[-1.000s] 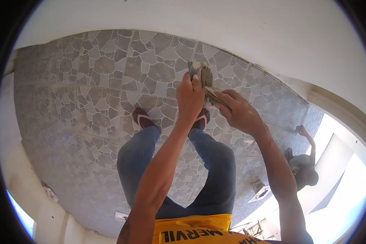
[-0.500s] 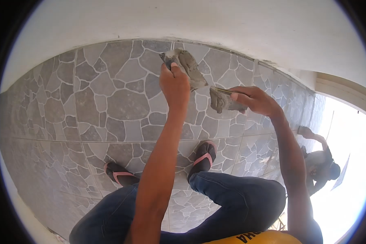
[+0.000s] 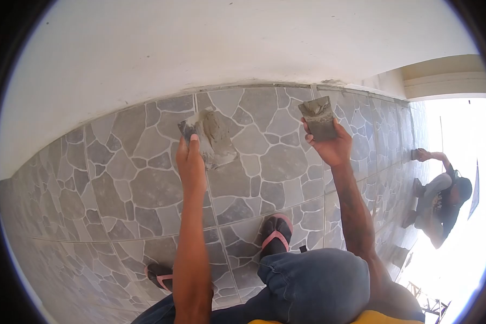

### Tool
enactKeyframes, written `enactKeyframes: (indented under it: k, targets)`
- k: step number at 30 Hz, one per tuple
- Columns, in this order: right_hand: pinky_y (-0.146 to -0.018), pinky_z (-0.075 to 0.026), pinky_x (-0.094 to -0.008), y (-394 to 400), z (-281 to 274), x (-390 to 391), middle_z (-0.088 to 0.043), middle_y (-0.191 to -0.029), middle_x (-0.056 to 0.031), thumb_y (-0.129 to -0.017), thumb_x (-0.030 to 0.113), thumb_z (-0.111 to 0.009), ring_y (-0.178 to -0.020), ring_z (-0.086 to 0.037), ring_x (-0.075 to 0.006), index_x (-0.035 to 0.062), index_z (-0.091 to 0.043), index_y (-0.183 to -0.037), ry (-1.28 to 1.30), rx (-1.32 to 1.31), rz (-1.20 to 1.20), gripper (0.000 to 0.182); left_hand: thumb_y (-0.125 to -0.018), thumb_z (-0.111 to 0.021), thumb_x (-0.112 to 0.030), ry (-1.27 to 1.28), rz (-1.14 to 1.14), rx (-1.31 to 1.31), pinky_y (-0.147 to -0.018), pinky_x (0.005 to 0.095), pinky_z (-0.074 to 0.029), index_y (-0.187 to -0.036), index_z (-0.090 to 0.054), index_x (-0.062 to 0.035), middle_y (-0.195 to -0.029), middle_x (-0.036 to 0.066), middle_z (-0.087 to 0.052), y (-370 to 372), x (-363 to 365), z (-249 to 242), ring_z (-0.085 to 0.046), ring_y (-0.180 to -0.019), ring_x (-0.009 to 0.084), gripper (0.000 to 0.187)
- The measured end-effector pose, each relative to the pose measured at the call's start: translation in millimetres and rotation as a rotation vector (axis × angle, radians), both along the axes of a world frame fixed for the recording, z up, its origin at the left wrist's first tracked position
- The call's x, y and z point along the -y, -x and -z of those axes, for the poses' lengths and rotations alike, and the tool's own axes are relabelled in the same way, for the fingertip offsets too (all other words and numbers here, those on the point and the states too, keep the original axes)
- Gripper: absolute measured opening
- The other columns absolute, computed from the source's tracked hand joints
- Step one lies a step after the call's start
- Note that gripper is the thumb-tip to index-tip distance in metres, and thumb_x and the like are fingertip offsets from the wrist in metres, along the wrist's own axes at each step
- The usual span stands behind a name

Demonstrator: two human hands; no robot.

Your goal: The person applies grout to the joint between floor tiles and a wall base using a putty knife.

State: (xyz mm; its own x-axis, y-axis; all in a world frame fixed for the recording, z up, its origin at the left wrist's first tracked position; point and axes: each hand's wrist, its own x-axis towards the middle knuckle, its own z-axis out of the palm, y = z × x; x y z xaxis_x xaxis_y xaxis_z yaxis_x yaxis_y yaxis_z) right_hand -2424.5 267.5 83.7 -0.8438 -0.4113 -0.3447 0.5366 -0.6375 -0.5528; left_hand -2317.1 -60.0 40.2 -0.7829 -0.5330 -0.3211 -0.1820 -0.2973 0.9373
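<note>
Scrapers (image 3: 318, 117) farther apart than before, mortar-laden

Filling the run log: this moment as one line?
left hand: grey mortar-smeared flat tool | right hand: mortar-loaded flat scraper | grey stone-pattern floor tiles

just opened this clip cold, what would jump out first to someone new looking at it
Two bare arms reach up the middle of the view: the left hand holds a mortar-smeared scraper over the stone-pattern floor tiles, and the right hand lifts a second grey-coated scraper near the white wall. Below, pink-strapped flip-flops and blue jeans show. At the far right, another person crouches, one hand on the tiles.
</note>
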Motion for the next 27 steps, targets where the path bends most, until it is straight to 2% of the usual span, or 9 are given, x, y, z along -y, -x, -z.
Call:
enactKeyframes:
  k: [3,6,11,17,20,23,24,27]
  targets:
    - [-0.086,-0.043,-0.0454,-2,8,-7,-0.043,-0.140,-0.0272,-0.095,0.033,-0.047,-0.120,-0.049,-0.0382,-0.0001,-0.039,-0.141,0.072,0.011,0.063,0.057,-0.099,-0.049,-0.027,-0.070,0.050,-0.037,-0.092,0.0284,-0.039,-0.132,-0.053,0.0008,-0.109,0.007,-0.060,-8,-8,13,-0.052,-0.098,0.0155,0.043]
    - [-0.087,-0.043,-0.0458,-5,26,-16,-0.044,-0.140,-0.0264,-0.094,0.031,-0.047,-0.119,-0.049,-0.0383,0.0002,-0.040,-0.140,0.166,0.036,0.113,0.056,-0.100,-0.049,-0.028,-0.099,0.065,-0.043,-0.094,0.0288,-0.038,-0.131,-0.054,0.0016,-0.114,0.007,-0.060,-10,-16,16,-0.052,-0.103,0.0156,0.044]
    - [-0.089,-0.045,-0.0447,-21,48,-21,-0.043,-0.140,-0.0269,-0.096,0.029,-0.045,-0.121,-0.049,-0.0380,-0.0024,-0.038,-0.141,0.180,0.023,0.127,0.055,-0.100,-0.050,-0.028,-0.091,0.101,-0.047,-0.094,0.0285,-0.038,-0.131,-0.053,0.0024,-0.115,0.007,-0.060,-6,-20,9,-0.052,-0.103,0.0157,0.044]
    - [-0.097,-0.045,-0.0464,-20,48,-24,-0.046,-0.139,-0.0237,-0.097,0.029,-0.050,-0.126,-0.047,-0.0385,-0.0012,-0.039,-0.140,0.109,-0.069,0.066,0.054,-0.100,-0.050,-0.027,-0.026,0.137,-0.075,-0.093,0.0290,-0.040,-0.131,-0.053,0.0030,-0.115,0.008,-0.061,-2,-22,10,-0.054,-0.102,0.0162,0.043]
    - [-0.093,-0.050,-0.0457,-4,42,-27,-0.049,-0.135,-0.0195,-0.097,0.026,-0.053,-0.118,-0.054,-0.0327,0.0001,-0.037,-0.142,-0.070,-0.131,0.019,0.055,-0.100,-0.049,-0.026,-0.082,0.073,-0.095,-0.092,0.0293,-0.040,-0.130,-0.053,0.0035,-0.114,0.009,-0.062,-3,-42,7,-0.054,-0.101,0.0164,0.042]
    - [-0.087,-0.053,-0.0434,17,29,-21,-0.054,-0.128,-0.0164,-0.096,0.021,-0.056,-0.110,-0.058,-0.0251,0.0017,-0.032,-0.147,-0.550,-0.314,0.047,0.060,-0.099,-0.053,-0.024,-0.146,0.036,-0.095,-0.093,0.0294,-0.042,-0.130,-0.052,0.0035,-0.117,0.009,-0.061,-9,-68,-1,-0.055,-0.104,0.0157,0.042]
    - [-0.082,-0.055,-0.0381,23,31,-18,-0.059,-0.120,-0.0140,-0.095,0.018,-0.060,-0.103,-0.060,-0.0190,0.0026,-0.031,-0.149,-0.738,-0.307,0.085,0.063,-0.098,-0.054,-0.024,-0.164,0.039,-0.097,-0.094,0.0294,-0.043,-0.131,-0.052,0.0034,-0.118,0.008,-0.061,-10,-76,-3,-0.056,-0.106,0.0153,0.043]
    - [-0.080,-0.054,-0.0343,48,35,-16,-0.062,-0.116,-0.0145,-0.095,0.020,-0.061,-0.099,-0.061,-0.0161,0.0028,-0.036,-0.147,-1.283,-0.574,-0.010,0.060,-0.100,-0.048,-0.024,-0.154,0.038,-0.054,-0.089,0.0288,-0.042,-0.126,-0.054,0.0055,-0.110,0.011,-0.064,-16,-89,-7,-0.056,-0.096,0.0171,0.040]
